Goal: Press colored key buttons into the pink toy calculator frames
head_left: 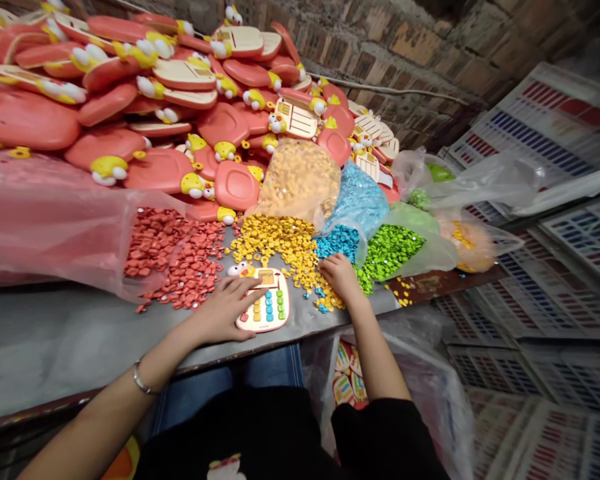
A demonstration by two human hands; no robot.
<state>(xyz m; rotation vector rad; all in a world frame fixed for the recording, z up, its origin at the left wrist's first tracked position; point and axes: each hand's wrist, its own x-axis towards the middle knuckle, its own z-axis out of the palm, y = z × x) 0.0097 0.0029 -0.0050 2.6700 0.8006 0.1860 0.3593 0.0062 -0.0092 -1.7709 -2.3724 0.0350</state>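
Black shirt (pixel 240 430) nearest; ahead, the toy (pixel 269 312) lies left of the right grip (pixel 341 275).
Left grip (pixel 220 312), spread open, rests over the toy's left side; right meets yellow keys (pixel 300 257), pinch impossible to tell. The toy's long axis runs away from the body, near end close to the edge of the bench (pixel 80 333); grey surface shows between toy and right grip.

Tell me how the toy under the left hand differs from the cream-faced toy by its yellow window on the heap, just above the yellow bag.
The toy under the left hand shows colored buttons; the heap toy shows none.
The first lies on the gray table; the heap toy lies among other toys.
The first is partly covered by fingers; no hand touches the heap toy.
Both have cream faces and bulging white eyes.
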